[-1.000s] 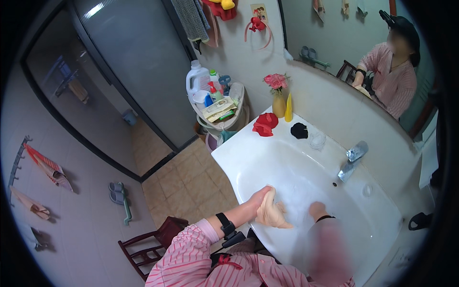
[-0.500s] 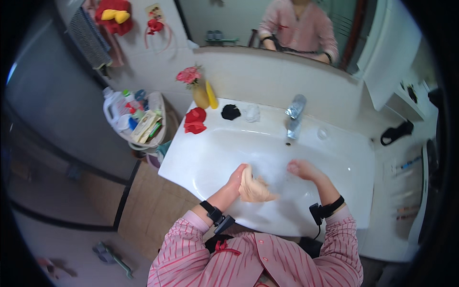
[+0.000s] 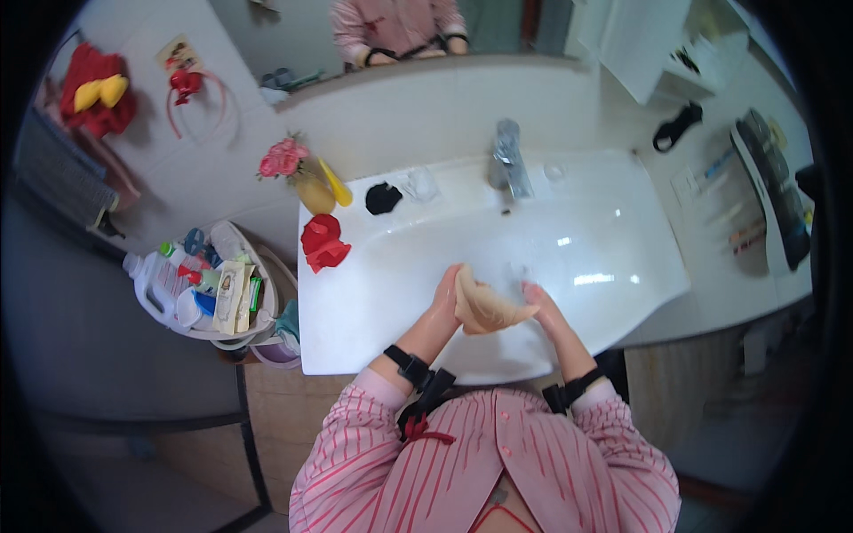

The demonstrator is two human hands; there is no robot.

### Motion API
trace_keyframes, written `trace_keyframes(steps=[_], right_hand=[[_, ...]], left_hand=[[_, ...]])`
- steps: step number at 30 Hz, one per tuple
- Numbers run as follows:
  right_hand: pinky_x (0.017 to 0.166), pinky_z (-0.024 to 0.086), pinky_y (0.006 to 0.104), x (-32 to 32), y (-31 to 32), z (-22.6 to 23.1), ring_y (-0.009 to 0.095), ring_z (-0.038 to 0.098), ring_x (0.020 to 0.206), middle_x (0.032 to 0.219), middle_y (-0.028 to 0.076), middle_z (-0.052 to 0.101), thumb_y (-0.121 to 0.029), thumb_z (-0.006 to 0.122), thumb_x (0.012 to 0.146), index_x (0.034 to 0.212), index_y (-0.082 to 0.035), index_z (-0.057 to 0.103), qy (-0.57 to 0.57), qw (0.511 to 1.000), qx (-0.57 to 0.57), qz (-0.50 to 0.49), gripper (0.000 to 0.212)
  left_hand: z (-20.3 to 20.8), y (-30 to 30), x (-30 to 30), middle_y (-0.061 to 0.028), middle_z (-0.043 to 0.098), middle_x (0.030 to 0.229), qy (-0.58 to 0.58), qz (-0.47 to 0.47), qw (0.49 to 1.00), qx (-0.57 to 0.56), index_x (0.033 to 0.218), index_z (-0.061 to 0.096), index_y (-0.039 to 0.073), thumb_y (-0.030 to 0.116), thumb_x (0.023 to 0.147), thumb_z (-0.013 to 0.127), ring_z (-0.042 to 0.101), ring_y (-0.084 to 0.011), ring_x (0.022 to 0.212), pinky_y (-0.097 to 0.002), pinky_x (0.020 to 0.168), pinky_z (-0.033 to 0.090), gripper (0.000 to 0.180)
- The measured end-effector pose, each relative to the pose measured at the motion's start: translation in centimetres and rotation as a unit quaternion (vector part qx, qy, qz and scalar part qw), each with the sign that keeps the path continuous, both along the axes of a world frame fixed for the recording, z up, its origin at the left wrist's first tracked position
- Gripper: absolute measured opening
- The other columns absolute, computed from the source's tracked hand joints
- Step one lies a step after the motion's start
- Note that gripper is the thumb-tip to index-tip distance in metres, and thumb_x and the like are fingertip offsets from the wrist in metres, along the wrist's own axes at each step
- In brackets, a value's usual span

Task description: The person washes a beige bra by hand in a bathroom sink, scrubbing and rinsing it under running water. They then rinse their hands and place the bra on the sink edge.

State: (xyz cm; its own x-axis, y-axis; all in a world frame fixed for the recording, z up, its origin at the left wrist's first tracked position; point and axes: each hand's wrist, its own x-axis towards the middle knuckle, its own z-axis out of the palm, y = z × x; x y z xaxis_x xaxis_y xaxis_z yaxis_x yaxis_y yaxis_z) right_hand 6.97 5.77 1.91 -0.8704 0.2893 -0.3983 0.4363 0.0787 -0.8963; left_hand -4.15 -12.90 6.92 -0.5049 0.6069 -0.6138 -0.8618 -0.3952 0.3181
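Note:
My left hand [image 3: 444, 298] is closed on a wet-looking beige cloth [image 3: 489, 306], held over the white washbasin [image 3: 382, 302]. The cloth hangs in loose folds from my fingers toward the right. Its pointed right end meets my right hand [image 3: 542, 306]. The fingers of that hand are small and blurred, so whether they grip the cloth does not show. A faint splash of water shows just beyond my right fingertips. Behind my hands stands a silver tap [image 3: 509, 160].
On the basin's left rim lie red cloth pieces [image 3: 324, 242], a black one [image 3: 384, 199] and a whitish one [image 3: 421, 185]. A vase [image 3: 314, 194] of pink flowers and a yellow tube [image 3: 335, 183] stand behind them. A bin of bottles [image 3: 274, 302] is at the left, a mirror [image 3: 306, 40] above.
My view has shifted, so the basin sits differently. My right hand has come from apart to the cloth's right end. The cloth stays in my left hand, now more spread out.

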Motion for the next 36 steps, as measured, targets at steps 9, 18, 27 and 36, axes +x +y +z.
trace_keyframes(steps=[9, 18, 27, 36], right_hand=[[0.093, 0.04, 0.0341, -1.4, -3.5, 4.2, 0.02, 0.05, 0.108, 0.119, 0.01, 0.049, -0.048, 0.035, 0.09, 0.125, -0.003, 0.038, 0.05, 0.885, -0.456, -0.085, 0.057], [0.085, 0.043, 0.0379, -4.5, -5.3, 1.6, 0.03, 0.053, 0.102, 0.107, 0.018, 0.056, -0.031, 0.035, 0.092, 0.113, 0.001, 0.048, 0.158, 0.978, 0.042, 0.133, 0.041], [0.089, 0.039, 0.0358, -4.7, -1.8, 5.6, 0.025, 0.052, 0.104, 0.115, 0.013, 0.054, -0.033, 0.046, 0.085, 0.125, -0.002, 0.041, -0.03, 0.976, -0.084, 0.199, 0.051], [0.093, 0.037, 0.0397, -2.5, 9.7, 7.7, 0.024, 0.049, 0.109, 0.122, 0.012, 0.05, -0.036, 0.039, 0.09, 0.125, -0.01, 0.044, 0.089, 0.937, -0.324, 0.097, 0.044]], left_hand=[[-0.5, 1.5, 1.5, -0.0117, 0.057, 0.086, 0.114, 0.046, 0.989, -0.085, 0.095, 0.053, 0.003, 0.043, 0.087, 0.045, 0.058, -0.0268, 0.088, -0.0371, 0.075, 0.049, 0.042], [0.4, 1.3, 1.5, -0.0068, 0.058, 0.098, 0.049, -0.05, 0.997, 0.015, 0.107, 0.052, 0.009, 0.037, 0.086, 0.052, 0.057, -0.0205, 0.089, -0.0342, 0.08, 0.048, 0.034], [-2.2, -0.3, 2.2, -0.0095, 0.06, 0.09, 0.123, -0.06, 0.99, 0.022, 0.099, 0.054, 0.008, 0.036, 0.085, 0.052, 0.059, -0.0232, 0.08, -0.0359, 0.073, 0.05, 0.032], [-2.0, -3.4, 1.4, -0.0111, 0.057, 0.097, 0.087, 0.128, 0.982, -0.108, 0.106, 0.049, 0.005, 0.038, 0.084, 0.053, 0.057, -0.0253, 0.087, -0.0394, 0.078, 0.048, 0.04]])
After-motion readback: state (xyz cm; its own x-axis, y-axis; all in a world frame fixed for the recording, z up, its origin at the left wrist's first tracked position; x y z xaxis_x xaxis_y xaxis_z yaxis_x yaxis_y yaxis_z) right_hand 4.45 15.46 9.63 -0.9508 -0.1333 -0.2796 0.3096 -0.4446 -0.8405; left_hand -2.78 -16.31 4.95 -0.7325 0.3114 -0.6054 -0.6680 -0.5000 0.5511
